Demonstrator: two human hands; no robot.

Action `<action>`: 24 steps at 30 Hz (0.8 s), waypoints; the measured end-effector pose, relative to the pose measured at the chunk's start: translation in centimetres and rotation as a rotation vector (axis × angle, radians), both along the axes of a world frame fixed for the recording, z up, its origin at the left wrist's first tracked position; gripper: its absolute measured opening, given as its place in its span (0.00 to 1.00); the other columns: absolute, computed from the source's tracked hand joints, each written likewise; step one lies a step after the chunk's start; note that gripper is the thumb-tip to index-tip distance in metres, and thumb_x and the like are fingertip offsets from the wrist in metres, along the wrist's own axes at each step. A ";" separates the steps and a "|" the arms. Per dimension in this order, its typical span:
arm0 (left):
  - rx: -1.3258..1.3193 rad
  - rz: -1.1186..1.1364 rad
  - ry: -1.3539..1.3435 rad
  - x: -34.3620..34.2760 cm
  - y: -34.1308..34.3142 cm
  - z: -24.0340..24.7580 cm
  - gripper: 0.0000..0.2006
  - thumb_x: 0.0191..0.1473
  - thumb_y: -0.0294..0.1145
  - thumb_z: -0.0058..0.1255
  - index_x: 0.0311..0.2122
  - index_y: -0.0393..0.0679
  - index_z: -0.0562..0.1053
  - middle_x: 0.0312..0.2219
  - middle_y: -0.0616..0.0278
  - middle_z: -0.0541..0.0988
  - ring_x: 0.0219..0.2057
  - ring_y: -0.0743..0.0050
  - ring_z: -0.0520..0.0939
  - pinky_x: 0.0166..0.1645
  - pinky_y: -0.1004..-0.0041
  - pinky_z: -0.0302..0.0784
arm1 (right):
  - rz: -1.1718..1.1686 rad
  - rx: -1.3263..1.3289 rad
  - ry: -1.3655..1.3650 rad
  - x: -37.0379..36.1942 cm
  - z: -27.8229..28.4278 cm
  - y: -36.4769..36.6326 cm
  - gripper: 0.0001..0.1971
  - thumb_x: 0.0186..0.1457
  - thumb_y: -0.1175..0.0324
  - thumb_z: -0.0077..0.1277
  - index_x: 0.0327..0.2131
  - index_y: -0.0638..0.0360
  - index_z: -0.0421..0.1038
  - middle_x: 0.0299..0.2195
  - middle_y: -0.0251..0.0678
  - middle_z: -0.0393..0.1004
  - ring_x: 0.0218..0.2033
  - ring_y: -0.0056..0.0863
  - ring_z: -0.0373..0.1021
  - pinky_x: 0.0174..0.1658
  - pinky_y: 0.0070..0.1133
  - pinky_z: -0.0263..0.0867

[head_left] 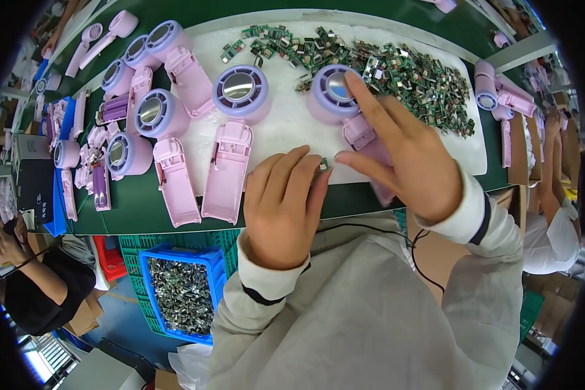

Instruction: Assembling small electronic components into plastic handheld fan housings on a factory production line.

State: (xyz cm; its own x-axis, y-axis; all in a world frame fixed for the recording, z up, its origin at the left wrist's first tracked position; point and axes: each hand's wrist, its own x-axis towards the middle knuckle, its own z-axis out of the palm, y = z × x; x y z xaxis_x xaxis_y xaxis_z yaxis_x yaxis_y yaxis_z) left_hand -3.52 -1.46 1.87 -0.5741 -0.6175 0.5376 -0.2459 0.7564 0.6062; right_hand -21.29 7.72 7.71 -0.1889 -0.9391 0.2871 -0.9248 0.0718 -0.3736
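Note:
My left hand point(279, 201) is closed near the front edge of the mat, pinching a small green circuit board point(324, 165) between thumb and fingertips. To its right, my right hand point(413, 156) reaches over a pink handheld fan housing with a purple round head point(332, 96). Its index finger stretches to the head's rim, and the thumb is spread apart, pointing toward the circuit board. The pink handle point(375, 156) of that fan is partly hidden under this hand. Left of my left hand lies an opened fan handle point(227, 170), below another round fan head point(241, 93).
A large heap of circuit boards point(422, 84) covers the back right of the white mat point(281, 130). More pink fan housings point(179, 182) crowd the left side. Below the green table, a blue crate point(218, 273) holds many small parts. Other people's hands point(10, 244) show at both sides.

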 end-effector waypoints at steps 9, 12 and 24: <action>-0.062 -0.034 -0.134 0.8 0.1 0.7 0.14 0.50 0.21 0.61 0.44 0.39 0.78 0.42 0.55 0.79 0.40 0.56 0.80 0.43 0.64 0.76 | 0.114 0.067 -0.101 -0.2 2.1 0.3 0.25 0.54 0.74 0.61 0.57 0.54 0.73 0.24 0.35 0.74 0.21 0.33 0.71 0.27 0.24 0.69; 0.056 0.050 -0.178 1.1 0.8 2.3 0.14 0.50 0.18 0.61 0.44 0.38 0.78 0.41 0.54 0.79 0.39 0.57 0.81 0.42 0.66 0.77 | 0.192 0.077 -0.037 0.0 1.5 -0.7 0.20 0.53 0.73 0.61 0.52 0.55 0.76 0.24 0.36 0.76 0.22 0.33 0.73 0.27 0.25 0.70; 0.444 -0.339 0.042 2.5 1.5 2.2 0.17 0.49 0.12 0.62 0.46 0.34 0.77 0.39 0.55 0.80 0.36 0.66 0.84 0.42 0.73 0.79 | 0.311 -0.025 -0.176 -0.5 -0.7 -2.0 0.10 0.51 0.73 0.62 0.39 0.58 0.81 0.29 0.37 0.81 0.27 0.35 0.77 0.29 0.26 0.71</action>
